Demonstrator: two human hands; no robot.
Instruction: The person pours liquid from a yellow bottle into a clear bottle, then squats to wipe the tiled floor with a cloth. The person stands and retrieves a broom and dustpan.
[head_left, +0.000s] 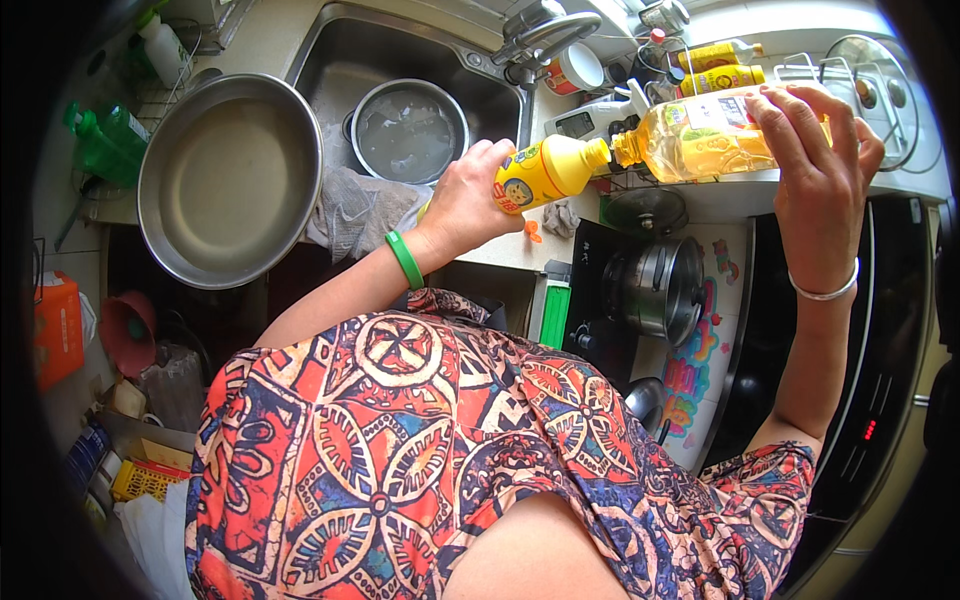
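My left hand (476, 191) grips a yellow plastic bottle (551, 174) with a cartoon cat on its label; its uncapped neck points right. Around a larger clear plastic bottle (709, 139) of yellow liquid, my right hand (821, 142) is closed from above. That bottle lies nearly level, and its mouth meets or almost meets the yellow bottle's mouth. Whether liquid is flowing between them I cannot tell. Below the yellow bottle, a small orange cap (532, 231) rests on the counter edge beside a crumpled grey cloth (561, 217).
A steel sink (330, 56) holds a pot of cloudy water (409, 131) under the faucet (559, 34). Left of it stands a large metal basin (229, 180). Grey rags (367, 210) drape over the counter edge. A steel pot (652, 285) stands at the right, with several bottles (720, 67) behind.
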